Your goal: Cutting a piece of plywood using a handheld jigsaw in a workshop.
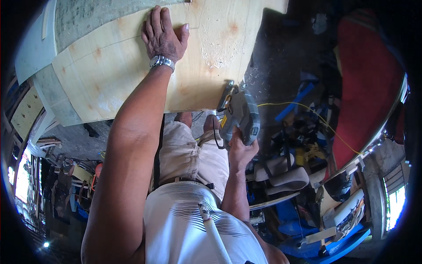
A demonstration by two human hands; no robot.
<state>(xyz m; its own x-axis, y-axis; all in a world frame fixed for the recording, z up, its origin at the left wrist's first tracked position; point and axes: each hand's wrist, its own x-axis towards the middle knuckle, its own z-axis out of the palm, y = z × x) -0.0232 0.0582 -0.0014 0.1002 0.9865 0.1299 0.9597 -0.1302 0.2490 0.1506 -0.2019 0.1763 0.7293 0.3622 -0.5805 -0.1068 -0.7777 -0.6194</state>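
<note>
A large pale plywood sheet [110, 66] lies across a grey worktable, with a curved pencil line drawn over it. My left hand [163, 34], with a metal watch on the wrist, presses flat on the sheet near its far edge. My right hand [239, 152] grips the handle of a grey jigsaw [239, 115], whose front end sits at the near edge of the sheet. Sawdust [220, 39] covers the wood just beyond the saw.
A yellow cord [307, 112] runs from the saw to the right. A red boat-like hull [367, 83] fills the right side. Blue crates, tools and scrap [303, 176] clutter the floor on the right. The grey tabletop [83, 15] shows beyond the plywood.
</note>
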